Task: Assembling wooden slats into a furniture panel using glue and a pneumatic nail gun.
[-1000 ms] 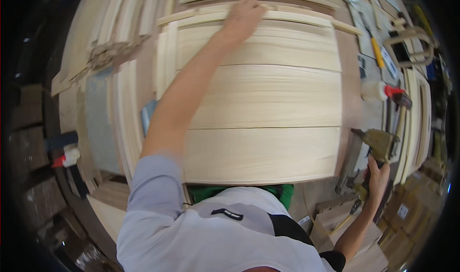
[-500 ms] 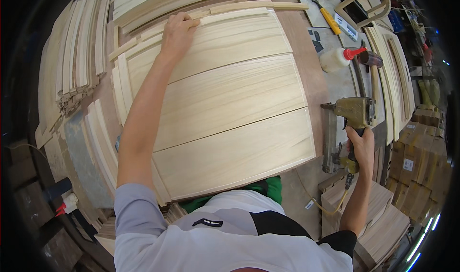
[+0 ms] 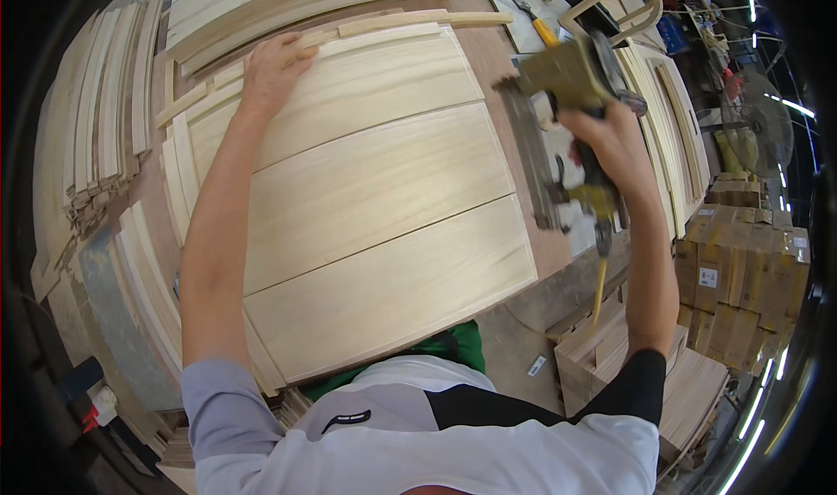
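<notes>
My left hand (image 3: pixel 275 72) is at the far left of the panel (image 3: pixel 384 168), fingers bent over the thin strips (image 3: pixel 423 22) along its far edge. It seems placed to steady them; I cannot tell whether my fingers pinch the wood or only press on it. My right hand (image 3: pixel 617 142) is clamped round the handle of the nail gun (image 3: pixel 567 70), probably because so bulky a tool needs a full fist. I hold it up by the panel's right edge, nose to the left. Its yellow hose (image 3: pixel 600 290) hangs from the handle's base on the near side, off the panel. The panel lies flat on the table (image 3: pixel 555 253), its three boards side by side. More strips (image 3: pixel 187 168) run along its left edge, and the chisel (image 3: pixel 542 29) lies far right, likely for easy reach.
</notes>
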`<state>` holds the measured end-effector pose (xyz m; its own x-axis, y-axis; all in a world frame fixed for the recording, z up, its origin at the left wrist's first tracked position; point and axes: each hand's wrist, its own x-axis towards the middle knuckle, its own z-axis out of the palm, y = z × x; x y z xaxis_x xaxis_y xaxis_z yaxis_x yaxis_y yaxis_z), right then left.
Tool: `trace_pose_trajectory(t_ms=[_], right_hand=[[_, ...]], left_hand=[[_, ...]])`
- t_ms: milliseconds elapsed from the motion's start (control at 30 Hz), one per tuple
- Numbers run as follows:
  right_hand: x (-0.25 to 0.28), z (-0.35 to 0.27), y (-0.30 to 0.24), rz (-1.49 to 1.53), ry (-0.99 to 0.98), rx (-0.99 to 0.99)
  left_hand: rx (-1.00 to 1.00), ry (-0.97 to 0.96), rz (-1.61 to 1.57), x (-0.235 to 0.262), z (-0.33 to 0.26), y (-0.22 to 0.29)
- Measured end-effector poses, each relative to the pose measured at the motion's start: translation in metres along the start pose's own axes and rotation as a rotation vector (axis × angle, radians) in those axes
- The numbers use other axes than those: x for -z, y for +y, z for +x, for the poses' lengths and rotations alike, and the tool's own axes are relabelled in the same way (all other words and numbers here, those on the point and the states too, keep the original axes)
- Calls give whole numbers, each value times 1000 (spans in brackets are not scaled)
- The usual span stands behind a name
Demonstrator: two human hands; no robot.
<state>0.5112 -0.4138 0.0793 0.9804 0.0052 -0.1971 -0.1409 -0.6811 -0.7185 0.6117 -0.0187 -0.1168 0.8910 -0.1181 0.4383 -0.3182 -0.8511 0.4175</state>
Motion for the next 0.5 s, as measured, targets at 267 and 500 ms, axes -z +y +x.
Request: trace_pose_trajectory(t_ms=[267, 500], right_hand=[[-42, 122, -35, -129, -70, 120], [-55, 139, -28, -133, -83, 120]], left_hand=[[77, -66, -10, -1, 0, -1], [6, -18, 1, -3, 3, 2]])
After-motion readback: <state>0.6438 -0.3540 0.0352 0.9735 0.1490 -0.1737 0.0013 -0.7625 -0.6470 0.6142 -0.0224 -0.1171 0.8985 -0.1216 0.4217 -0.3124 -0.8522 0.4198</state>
